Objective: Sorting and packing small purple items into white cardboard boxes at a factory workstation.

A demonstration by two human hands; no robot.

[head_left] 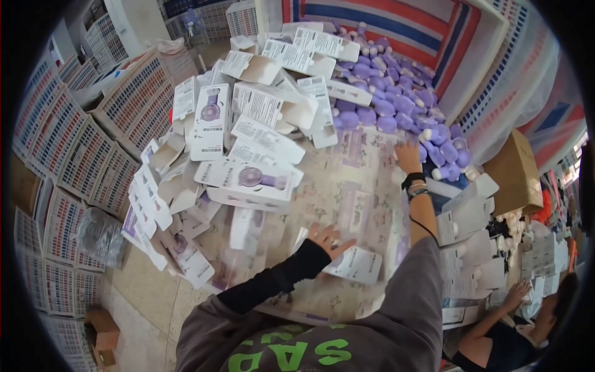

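My left hand (327,239), in a black sleeve, rests with spread fingers on a small white carton (356,263) lying on the patterned mat (356,186). My right hand (408,155) reaches far forward with a dark band at the wrist. It is at the near edge of a heap of purple handheld fans (396,99). Whether its fingers hold a fan cannot be made out. A pile of open white cartons (248,124) printed with a purple fan lies to the left of both hands.
Stacked white boxes with striped print (74,161) line the left side. A brown cardboard box (514,170) stands at the right. Another person (508,328) sits at the lower right, a hand among more white cartons (471,248). A striped sheet (434,31) hangs behind.
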